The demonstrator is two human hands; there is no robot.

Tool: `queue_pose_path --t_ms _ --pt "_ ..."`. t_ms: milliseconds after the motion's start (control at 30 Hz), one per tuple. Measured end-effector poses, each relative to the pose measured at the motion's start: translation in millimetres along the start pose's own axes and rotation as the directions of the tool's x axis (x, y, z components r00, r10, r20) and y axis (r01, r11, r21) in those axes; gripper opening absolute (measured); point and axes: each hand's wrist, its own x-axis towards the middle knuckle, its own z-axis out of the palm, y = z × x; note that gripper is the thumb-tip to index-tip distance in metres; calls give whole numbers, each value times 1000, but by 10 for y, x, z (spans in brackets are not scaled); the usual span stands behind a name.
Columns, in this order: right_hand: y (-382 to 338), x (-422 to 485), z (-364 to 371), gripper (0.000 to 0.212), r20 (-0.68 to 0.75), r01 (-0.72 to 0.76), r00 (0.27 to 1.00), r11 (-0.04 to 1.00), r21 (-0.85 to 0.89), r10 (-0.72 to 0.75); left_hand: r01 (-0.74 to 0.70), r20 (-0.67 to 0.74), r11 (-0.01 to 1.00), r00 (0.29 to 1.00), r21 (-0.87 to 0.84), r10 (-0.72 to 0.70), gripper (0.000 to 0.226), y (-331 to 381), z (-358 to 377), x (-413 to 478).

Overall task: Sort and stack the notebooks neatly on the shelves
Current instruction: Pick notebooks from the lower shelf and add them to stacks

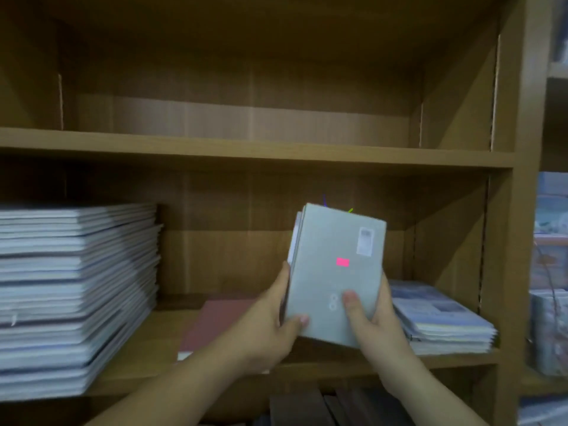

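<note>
Got both hands [270,321] [376,321] clamped on the grey notebooks [335,272], squaring them; next I'd set them on the red book [221,321] at 7 o'clock.

two bare forearms and hands [322,327], no sleeves, rings or watch showing.

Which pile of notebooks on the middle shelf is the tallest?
The white pile at the left end. It stands far higher than the single red notebook and the low bluish pile at the right.

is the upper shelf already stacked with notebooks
No, the upper shelf is bare, while the grey notebooks are held upright in the left hand and right hand before the lower shelf.
</note>
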Motion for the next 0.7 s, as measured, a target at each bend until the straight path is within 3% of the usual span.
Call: queue_pose_path --t_ms 67,133,267,367,400,500,567,633,667,700 --pt "-203 -6 120 61 26 51 998 998 -36 -50 -60 -85 997 995 -51 56 74 64 -250 -129" --pt "-410 33 328 54 93 10 996 998 -56 -5 -45 -130 995 991 -90 33 63 66 -513 -240" --pt "-537 207 908 47 262 -295 913 949 -107 314 38 -212 983 974 -178 -76 27 -92 -929 -483" --pt "-374 217 1307 55 322 -388 845 904 -181 427 101 -256 984 957 -146 -137 19 -324 -1099 -558" --pt "-306 224 1395 57 320 -382 844 901 -206 431 144 -258 985 952 -98 -165 19 -414 -1118 -578" --pt "-278 243 1450 59 255 -244 898 888 -391 359 200 -262 973 951 114 -165 47 -717 -1111 -538" --pt "-377 249 1362 75 225 -88 925 751 -654 304 207 -281 964 947 167 -155 46 -818 -1083 -523" --pt "-480 229 1252 78 214 8 944 629 -777 253 187 -243 980 956 61 -167 36 -805 -1044 -535" --pt "-506 214 1187 75 236 34 945 646 -763 229 183 -221 983 960 34 -171 35 -820 -1036 -555" --pt "-524 152 1121 73 295 43 930 733 -679 218 158 -207 987 967 43 -146 45 -850 -1040 -592"
